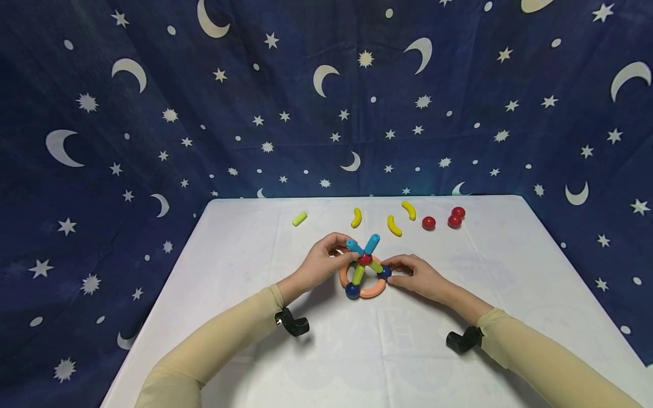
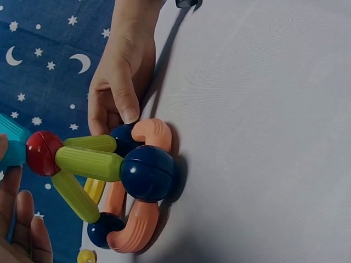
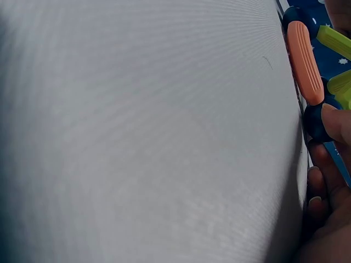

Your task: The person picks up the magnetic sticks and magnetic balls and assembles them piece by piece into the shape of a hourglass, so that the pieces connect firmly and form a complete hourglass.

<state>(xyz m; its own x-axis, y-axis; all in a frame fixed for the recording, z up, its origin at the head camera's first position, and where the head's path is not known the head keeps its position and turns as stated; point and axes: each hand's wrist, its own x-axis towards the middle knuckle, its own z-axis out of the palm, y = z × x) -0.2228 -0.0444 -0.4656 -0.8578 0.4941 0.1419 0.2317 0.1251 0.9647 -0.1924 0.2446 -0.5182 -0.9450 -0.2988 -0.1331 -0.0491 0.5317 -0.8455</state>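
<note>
A magnetic stick-and-ball model stands on the table. Its base is a ring of orange curved sticks (image 1: 374,290) joined by navy balls (image 2: 148,173). Lime sticks (image 2: 90,162) slope up from these to one red ball (image 1: 364,259), and light blue sticks (image 1: 373,243) jut up from that. My left hand (image 1: 326,258) pinches a light blue stick beside the red ball, thumb in front and fingers behind. On the right side of the ring, my right hand (image 1: 420,277) holds a navy ball (image 3: 316,121) between thumb and fingers.
Behind the model lie a loose lime stick (image 1: 299,219), yellow curved sticks (image 1: 394,225) and red balls (image 1: 428,223). A dark blue curtain (image 1: 306,113) with moons and stars hangs at the table's back edge. The white cloth (image 1: 357,357) covers the table.
</note>
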